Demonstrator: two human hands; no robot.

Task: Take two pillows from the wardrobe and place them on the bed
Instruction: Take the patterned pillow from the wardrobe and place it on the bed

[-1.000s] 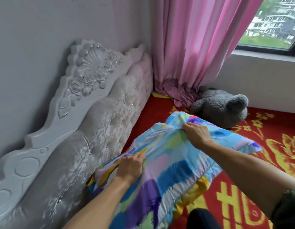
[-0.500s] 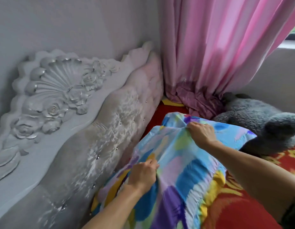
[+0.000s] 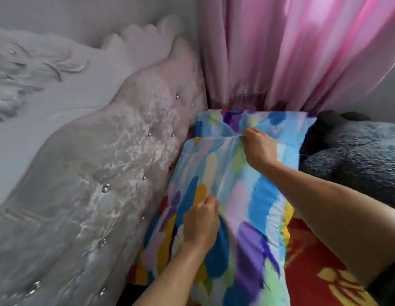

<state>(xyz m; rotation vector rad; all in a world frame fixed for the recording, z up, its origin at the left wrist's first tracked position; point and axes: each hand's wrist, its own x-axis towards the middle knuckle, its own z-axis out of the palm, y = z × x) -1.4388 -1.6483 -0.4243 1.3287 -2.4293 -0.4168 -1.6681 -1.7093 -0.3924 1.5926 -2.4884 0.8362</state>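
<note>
- The near pillow [image 3: 236,195], in a cover of blue, purple, yellow and pale green strokes, lies lengthwise along the headboard [image 3: 108,164], its left edge touching the padding.
- A second pillow [image 3: 280,123] in the same print lies just beyond it at the far end, touching it; its far edge meets the curtain [image 3: 291,51].
- The left hand [image 3: 201,224] sits on the near part of the near pillow, fingers drawn together and pinching a ridge of the cover.
- The right hand [image 3: 258,146] is at the far end of the same pillow, fingertips closed on a gather of cloth where the two pillows meet.
- A crease runs through the cover between the two hands.
- Both pillows rest on the bed [image 3: 313,250], covered by a red spread with yellow patterns, which shows at the near right.
- The headboard fills the left: pale tufted padding with shiny studs, topped by a white carved, scalloped frame against a grey wall [image 3: 81,23].
- The pink curtain hangs in the far corner, its hem bunched down behind the far pillow.
- A grey plush toy [image 3: 355,155] lies on the bed to the right, just beside the far pillow and the right forearm.
- A dark sleeve edge [image 3: 388,281] shows at the right border, on the right arm.
- The picture is somewhat blurred, so the carved detail is unclear.
</note>
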